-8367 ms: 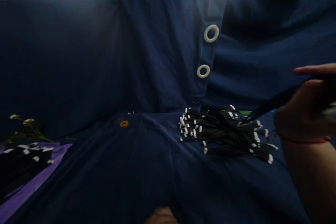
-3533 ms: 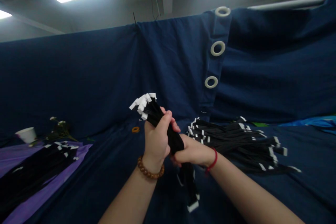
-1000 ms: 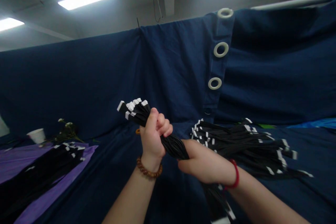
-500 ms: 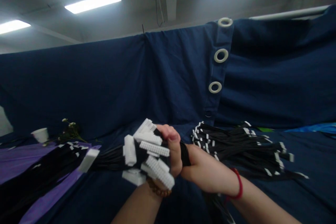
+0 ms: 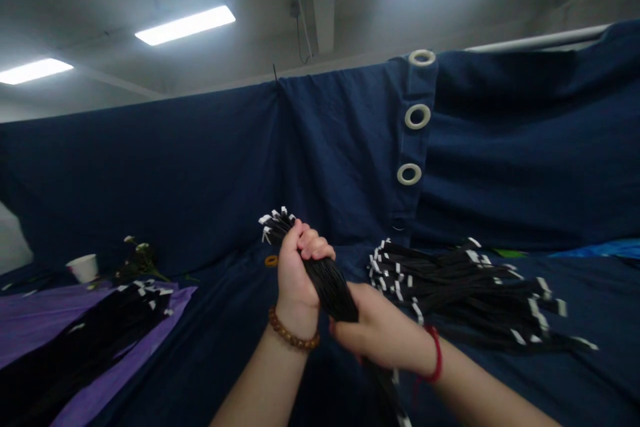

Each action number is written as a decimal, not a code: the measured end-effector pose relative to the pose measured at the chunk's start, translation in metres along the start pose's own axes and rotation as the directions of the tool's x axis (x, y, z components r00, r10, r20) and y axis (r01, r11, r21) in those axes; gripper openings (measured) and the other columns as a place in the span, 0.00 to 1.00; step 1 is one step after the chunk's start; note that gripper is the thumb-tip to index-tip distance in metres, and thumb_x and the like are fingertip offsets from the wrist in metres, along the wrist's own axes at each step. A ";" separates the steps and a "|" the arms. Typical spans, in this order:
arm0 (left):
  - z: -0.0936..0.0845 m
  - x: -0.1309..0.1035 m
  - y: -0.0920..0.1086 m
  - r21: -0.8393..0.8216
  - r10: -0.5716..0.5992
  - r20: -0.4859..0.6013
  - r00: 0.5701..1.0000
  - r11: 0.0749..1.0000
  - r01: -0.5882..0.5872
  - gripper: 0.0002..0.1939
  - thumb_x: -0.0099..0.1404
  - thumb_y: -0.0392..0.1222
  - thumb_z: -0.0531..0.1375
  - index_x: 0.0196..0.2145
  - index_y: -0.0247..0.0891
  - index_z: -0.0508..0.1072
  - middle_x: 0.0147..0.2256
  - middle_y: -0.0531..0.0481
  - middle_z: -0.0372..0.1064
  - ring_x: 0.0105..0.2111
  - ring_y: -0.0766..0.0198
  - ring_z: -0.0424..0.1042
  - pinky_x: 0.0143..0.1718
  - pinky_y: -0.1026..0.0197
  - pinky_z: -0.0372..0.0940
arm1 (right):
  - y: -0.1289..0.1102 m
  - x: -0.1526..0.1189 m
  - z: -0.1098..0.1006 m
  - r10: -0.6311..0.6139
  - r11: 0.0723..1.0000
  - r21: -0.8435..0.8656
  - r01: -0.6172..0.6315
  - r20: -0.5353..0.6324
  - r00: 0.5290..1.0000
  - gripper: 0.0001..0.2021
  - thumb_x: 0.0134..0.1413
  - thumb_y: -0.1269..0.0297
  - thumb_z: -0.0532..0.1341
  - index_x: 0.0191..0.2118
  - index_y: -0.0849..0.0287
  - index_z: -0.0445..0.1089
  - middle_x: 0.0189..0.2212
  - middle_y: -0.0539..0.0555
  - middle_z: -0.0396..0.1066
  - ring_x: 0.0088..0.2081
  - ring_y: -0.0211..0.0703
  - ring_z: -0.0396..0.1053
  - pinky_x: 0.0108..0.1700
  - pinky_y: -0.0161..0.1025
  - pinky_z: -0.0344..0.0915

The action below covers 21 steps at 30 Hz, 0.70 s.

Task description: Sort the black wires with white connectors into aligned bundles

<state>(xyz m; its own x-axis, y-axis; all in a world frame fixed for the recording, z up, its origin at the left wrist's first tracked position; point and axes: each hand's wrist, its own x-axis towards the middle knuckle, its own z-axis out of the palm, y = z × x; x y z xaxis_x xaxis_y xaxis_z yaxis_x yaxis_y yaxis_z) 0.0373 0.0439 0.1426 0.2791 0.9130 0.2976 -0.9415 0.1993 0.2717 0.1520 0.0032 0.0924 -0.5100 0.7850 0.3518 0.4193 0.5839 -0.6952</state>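
The cable bundle (image 5: 331, 290) slants above the blue cloth (image 5: 215, 320), between the purple sheet's (image 5: 55, 307) far right corner and the loose cables (image 5: 460, 290) near the cloth's far edge. The left hand (image 5: 300, 270) is closed fully around it below the white ends (image 5: 265, 219); the right hand (image 5: 383, 330) clasps it lower, its fingers mostly hidden. Grip evenly, align the ends, and avoid kinking the span between hands.
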 end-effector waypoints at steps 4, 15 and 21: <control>0.002 -0.005 -0.009 -0.037 0.040 0.019 0.999 0.999 -0.040 0.16 0.61 0.33 0.52 0.21 0.36 0.47 0.14 0.62 0.43 0.12 0.80 0.47 0.15 0.75 0.48 | 0.019 0.005 -0.017 -0.154 0.945 -0.312 0.101 -0.151 0.976 0.03 0.40 0.69 0.55 0.25 0.61 0.59 0.20 0.50 0.59 0.22 0.34 0.51 0.26 0.34 0.47; 0.007 -0.015 -0.032 0.170 0.074 0.111 0.991 0.981 -0.093 0.14 0.58 0.33 0.56 0.22 0.36 0.51 0.16 0.61 0.40 0.13 0.78 0.47 0.17 0.71 0.50 | 0.051 0.005 -0.032 -0.236 0.875 -0.470 0.118 -0.201 0.951 0.09 0.43 0.63 0.57 0.31 0.63 0.66 0.26 0.57 0.66 0.29 0.44 0.61 0.36 0.40 0.53; -0.002 -0.002 -0.020 0.449 0.173 0.027 0.984 0.878 -0.167 0.12 0.55 0.37 0.59 0.27 0.36 0.56 0.20 0.61 0.48 0.19 0.76 0.54 0.26 0.68 0.59 | 0.027 0.006 -0.031 -0.089 0.983 -0.162 0.082 -0.033 0.995 0.19 0.40 0.64 0.64 0.41 0.63 0.62 0.29 0.50 0.67 0.27 0.36 0.62 0.27 0.31 0.58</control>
<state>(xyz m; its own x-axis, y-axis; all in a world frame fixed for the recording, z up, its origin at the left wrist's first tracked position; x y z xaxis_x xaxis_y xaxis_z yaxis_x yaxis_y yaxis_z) 0.0549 0.0385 0.1352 0.1168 0.9236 0.3651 -0.7883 -0.1374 0.5997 0.1834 0.0303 0.0947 -0.5199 0.7364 0.4328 0.4916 0.6723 -0.5534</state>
